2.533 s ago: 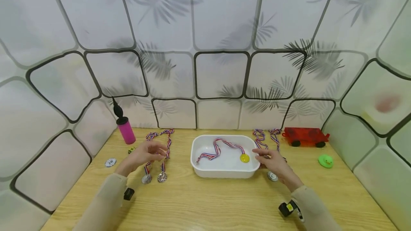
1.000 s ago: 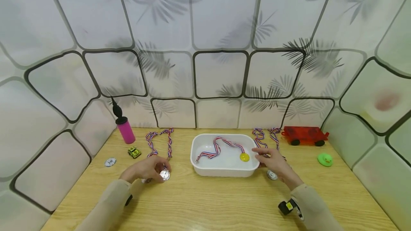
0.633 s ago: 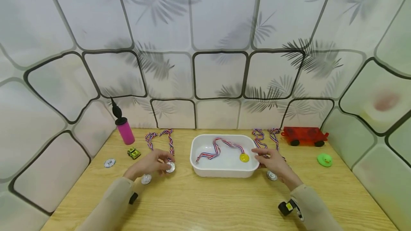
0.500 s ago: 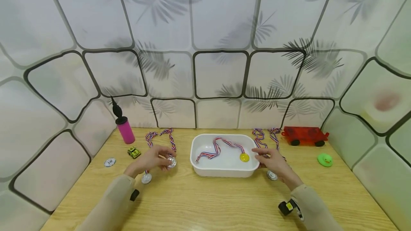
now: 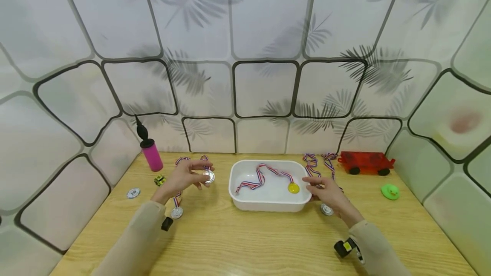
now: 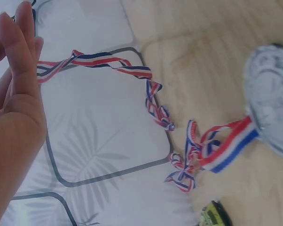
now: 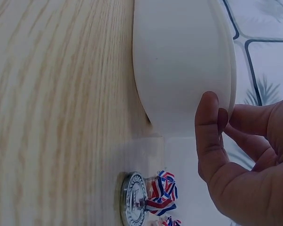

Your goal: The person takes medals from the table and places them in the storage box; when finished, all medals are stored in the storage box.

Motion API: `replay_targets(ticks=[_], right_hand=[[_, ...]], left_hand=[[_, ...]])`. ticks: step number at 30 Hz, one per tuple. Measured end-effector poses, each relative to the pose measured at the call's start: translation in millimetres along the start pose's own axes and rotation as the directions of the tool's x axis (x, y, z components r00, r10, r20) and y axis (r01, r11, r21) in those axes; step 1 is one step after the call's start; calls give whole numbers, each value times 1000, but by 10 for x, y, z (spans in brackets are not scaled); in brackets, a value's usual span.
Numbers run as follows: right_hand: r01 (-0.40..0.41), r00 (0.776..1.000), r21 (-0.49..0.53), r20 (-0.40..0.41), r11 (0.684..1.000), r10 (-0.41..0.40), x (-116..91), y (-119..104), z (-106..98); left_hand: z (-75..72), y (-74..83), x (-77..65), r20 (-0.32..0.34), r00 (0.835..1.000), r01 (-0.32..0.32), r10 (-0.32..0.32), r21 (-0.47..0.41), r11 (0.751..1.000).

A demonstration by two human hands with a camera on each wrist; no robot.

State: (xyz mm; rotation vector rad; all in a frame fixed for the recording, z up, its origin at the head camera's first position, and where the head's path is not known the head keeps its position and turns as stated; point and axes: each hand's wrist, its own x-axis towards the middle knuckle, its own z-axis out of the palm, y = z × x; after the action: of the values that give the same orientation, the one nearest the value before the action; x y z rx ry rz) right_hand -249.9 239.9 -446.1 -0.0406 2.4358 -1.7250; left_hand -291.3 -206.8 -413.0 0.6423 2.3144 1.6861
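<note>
My left hand [image 5: 183,179] pinches a silver medal [image 5: 209,176] and holds it above the table, its striped ribbon trailing toward the wall. The ribbon [image 6: 104,60] also hangs from the fingers in the left wrist view. A second silver medal [image 5: 177,212] lies on the table below that hand, its ribbon partly hidden. My right hand [image 5: 328,191] pinches the right end of a white tub [image 5: 268,206], thumb and fingers at its rim in the right wrist view. Inside the tub lies a gold medal [image 5: 293,188] on a striped ribbon.
Another silver medal [image 5: 327,209] lies under my right hand. Further right are a red toy wagon [image 5: 366,163] and a green duck [image 5: 390,191]. At left stand a pink hand pump [image 5: 152,158], a yellow toy car [image 5: 159,179] and a round token [image 5: 133,193].
My left hand came down onto the nearer-to-tub silver medal, took hold of it and lifted it up and toward the wall. My right hand stays at the tub.
</note>
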Motion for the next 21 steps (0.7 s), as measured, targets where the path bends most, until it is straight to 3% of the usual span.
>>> replay_targets(ticks=[5, 15, 21], right_hand=[[-9, 1000, -20, -5, 1000, 9, 3, -3, -3], [7, 1000, -6, 4, 1000, -7, -7, 32, -4], [26, 999, -4, 25, 1000, -26, -20, 23, -4]], left_hand=[[-38, 89, 31, -61, 998, -7, 7, 6, 1000], [-106, 231, 154, -136, 986, -96, 94, -7, 995], [-128, 358, 224, -197, 963, -186, 182, 0, 983]])
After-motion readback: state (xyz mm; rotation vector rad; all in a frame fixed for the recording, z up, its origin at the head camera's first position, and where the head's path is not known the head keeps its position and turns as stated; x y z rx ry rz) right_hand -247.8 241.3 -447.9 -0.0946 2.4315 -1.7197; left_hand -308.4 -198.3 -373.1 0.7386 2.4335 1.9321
